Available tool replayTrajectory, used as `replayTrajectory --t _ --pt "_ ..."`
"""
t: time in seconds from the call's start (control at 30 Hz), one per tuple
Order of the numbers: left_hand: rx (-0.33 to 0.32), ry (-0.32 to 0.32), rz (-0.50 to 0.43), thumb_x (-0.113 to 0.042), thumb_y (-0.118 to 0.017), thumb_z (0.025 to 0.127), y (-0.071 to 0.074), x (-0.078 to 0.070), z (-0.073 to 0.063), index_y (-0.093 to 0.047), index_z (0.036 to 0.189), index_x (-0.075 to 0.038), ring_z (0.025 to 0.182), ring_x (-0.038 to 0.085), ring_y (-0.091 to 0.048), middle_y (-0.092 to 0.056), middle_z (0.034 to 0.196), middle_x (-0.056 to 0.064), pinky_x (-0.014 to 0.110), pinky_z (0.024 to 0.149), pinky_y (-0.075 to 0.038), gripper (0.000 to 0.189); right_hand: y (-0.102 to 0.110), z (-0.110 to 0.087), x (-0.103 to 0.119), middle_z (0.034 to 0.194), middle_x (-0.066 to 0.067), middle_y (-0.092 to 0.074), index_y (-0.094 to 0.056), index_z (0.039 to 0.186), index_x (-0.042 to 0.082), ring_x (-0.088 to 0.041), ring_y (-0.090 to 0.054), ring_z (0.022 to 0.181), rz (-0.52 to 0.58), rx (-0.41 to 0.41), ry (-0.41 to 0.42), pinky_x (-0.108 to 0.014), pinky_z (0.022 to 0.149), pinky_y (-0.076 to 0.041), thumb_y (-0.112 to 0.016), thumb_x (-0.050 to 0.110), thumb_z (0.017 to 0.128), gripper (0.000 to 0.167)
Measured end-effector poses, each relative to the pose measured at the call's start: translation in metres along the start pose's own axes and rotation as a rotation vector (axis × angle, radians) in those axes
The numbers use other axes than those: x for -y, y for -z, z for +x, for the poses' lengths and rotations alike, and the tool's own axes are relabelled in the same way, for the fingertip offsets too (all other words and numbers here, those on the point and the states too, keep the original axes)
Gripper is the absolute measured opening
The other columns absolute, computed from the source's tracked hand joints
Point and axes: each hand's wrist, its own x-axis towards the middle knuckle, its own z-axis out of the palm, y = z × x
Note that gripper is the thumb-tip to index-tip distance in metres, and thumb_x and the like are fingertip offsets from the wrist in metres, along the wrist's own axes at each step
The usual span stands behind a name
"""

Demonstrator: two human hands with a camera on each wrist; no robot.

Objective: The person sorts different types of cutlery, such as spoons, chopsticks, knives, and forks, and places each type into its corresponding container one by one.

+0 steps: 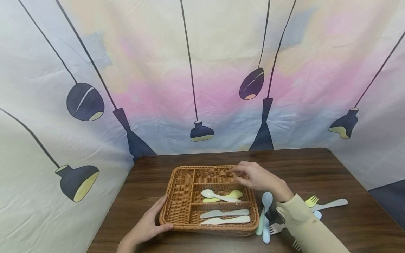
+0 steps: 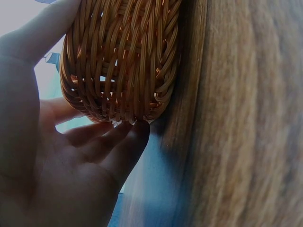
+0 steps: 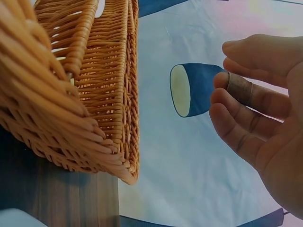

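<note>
The honey-brown rectangular wicker basket (image 1: 181,200) sat on the table in front of me, split into one long compartment on my left and three stacked on my right. In the middle right one, a white plastic spoon (image 1: 207,194) lay crossed over a pale yellow plastic spoon (image 1: 235,194). In the nearest one, a pale grey plastic knife (image 1: 224,213) and a white plastic knife (image 1: 226,220) lay side by side, blades to my left.

My left hand (image 1: 146,223) gripped the basket's near left corner, thumb spread toward the near side, fingers together against the left wall. My right hand (image 1: 259,178) hovered at the far right corner, fingers loosely bent and close together, pinching nothing that I could see; a brown band (image 3: 240,88) circled one finger.

Just beside the basket's right wall lay a greyish-blue plastic spoon (image 1: 267,200). Farther right, partly hidden by my beige sleeve (image 1: 311,225), were a yellow plastic fork (image 1: 312,201) and a long white plastic handle (image 1: 332,203). Beyond the dark brown wood-grain table (image 1: 152,175) hung a pastel cloth (image 1: 221,42) printed with dark lamps.
</note>
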Motion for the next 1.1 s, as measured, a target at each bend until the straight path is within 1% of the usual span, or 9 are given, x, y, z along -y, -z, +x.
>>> replayTrajectory --t 0.1,0.3,0.43,0.63,0.83,0.93,1.1 --pt "0.002 0.002 -0.001 -0.045 -0.078 0.078 0.0 0.0 0.0 -0.023 0.156 -0.014 0.14 0.045 -0.029 -0.026 0.157 0.023 0.066 0.102 -0.033 0.101 0.001 -0.002 0.001 0.111 -0.004 -0.066 -0.066 0.124 0.015 -0.005 -0.059 0.086 0.0 -0.003 0.009 -0.026 0.07 -0.05 -0.066 0.022 0.094 0.031" --pt "0.0 -0.001 -0.003 -0.045 -0.079 0.078 0.0 0.0 0.0 -0.023 0.156 -0.012 0.14 0.046 -0.029 -0.026 0.157 0.024 0.066 0.102 -0.033 0.101 0.003 -0.007 -0.001 0.111 -0.007 -0.066 -0.066 0.124 0.012 -0.004 -0.056 0.081 -0.001 -0.004 0.016 -0.026 0.068 -0.049 -0.065 0.02 0.094 0.031" --pt "0.0 -0.005 -0.004 -0.044 -0.079 0.078 0.0 -0.001 0.0 -0.023 0.156 -0.011 0.14 0.046 -0.029 -0.026 0.157 0.024 0.066 0.101 -0.033 0.101 0.003 -0.01 -0.003 0.108 -0.005 -0.067 -0.067 0.122 0.012 -0.003 -0.056 0.079 -0.023 -0.02 0.027 -0.025 0.068 -0.05 -0.066 0.021 0.094 0.03" --pt "-0.002 -0.007 -0.006 -0.043 -0.079 0.078 0.0 -0.001 0.0 -0.024 0.156 -0.011 0.14 0.046 -0.029 -0.026 0.157 0.025 0.066 0.101 -0.033 0.101 0.005 -0.014 -0.005 0.104 -0.001 -0.066 -0.067 0.121 0.014 -0.001 -0.052 0.073 -0.021 -0.035 0.033 -0.022 0.064 -0.048 -0.067 0.02 0.093 0.029" --pt "-0.004 -0.006 -0.003 -0.044 -0.079 0.078 0.001 -0.002 0.0 -0.024 0.156 -0.011 0.14 0.045 -0.03 -0.027 0.156 0.024 0.065 0.102 -0.033 0.101 0.005 -0.018 -0.006 0.104 0.005 -0.065 -0.067 0.12 0.016 -0.001 -0.055 0.08 -0.025 -0.051 0.031 -0.024 0.067 -0.049 -0.068 0.02 0.092 0.028" --pt "-0.001 -0.001 -0.004 -0.044 -0.079 0.078 0.001 -0.002 0.0 -0.024 0.156 -0.011 0.14 0.045 -0.029 -0.027 0.157 0.024 0.065 0.102 -0.033 0.101 0.005 -0.02 -0.006 0.105 0.005 -0.065 -0.067 0.121 0.016 -0.001 -0.057 0.082 -0.019 -0.046 0.02 -0.025 0.068 -0.05 -0.067 0.021 0.093 0.028" --pt "0.008 0.011 -0.009 -0.045 -0.079 0.078 0.001 -0.002 0.001 -0.023 0.156 -0.012 0.141 0.045 -0.028 -0.025 0.157 0.023 0.065 0.103 -0.031 0.101 0.009 -0.023 -0.006 0.107 0.005 -0.065 -0.067 0.122 0.017 -0.001 -0.055 0.081 -0.017 -0.032 -0.006 -0.024 0.067 -0.049 -0.066 0.022 0.094 0.028"
